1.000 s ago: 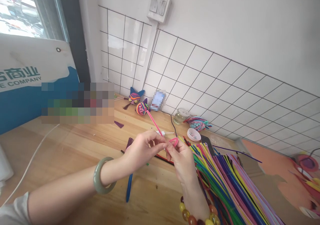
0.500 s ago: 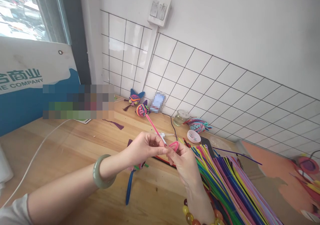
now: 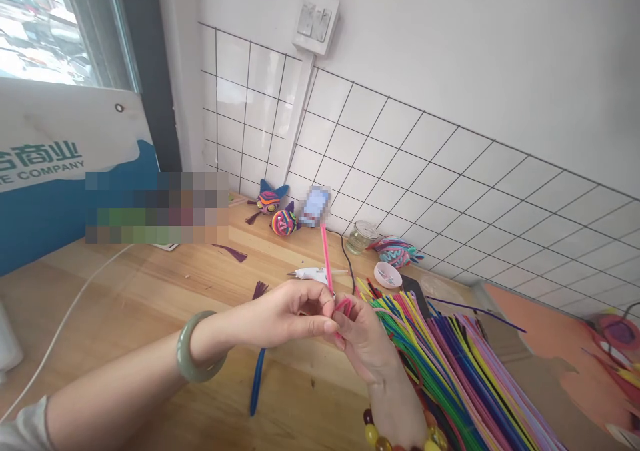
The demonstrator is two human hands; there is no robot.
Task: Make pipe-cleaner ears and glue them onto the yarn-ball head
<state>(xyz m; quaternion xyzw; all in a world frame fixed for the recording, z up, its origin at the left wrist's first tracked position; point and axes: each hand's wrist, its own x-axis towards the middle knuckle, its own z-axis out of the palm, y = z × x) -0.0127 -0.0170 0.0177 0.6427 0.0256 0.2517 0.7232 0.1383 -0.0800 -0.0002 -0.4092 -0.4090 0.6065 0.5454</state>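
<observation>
Both hands meet above the wooden table. My left hand (image 3: 295,311), with a green bangle on its wrist, pinches the pink pipe cleaner (image 3: 327,254) at its bend; a small metal bit shows at the fingertips. My right hand (image 3: 365,334) holds the looped end of the same pipe cleaner between thumb and fingers. The straight part points up and away. Partly hidden under my left forearm lies a piece with a blue strip (image 3: 257,381) and a dark tassel (image 3: 260,289).
Many coloured pipe cleaners (image 3: 465,371) lie at the right. Behind the hands are a white glue gun (image 3: 313,274), a pink dish (image 3: 387,275), a glass jar (image 3: 362,236), a phone (image 3: 315,205) and striped figures (image 3: 285,221) along the gridded wall.
The pink pipe cleaner has swung from leaning left to nearly upright. Both hands have shifted slightly down, and my left forearm now covers more of the piece on the table.
</observation>
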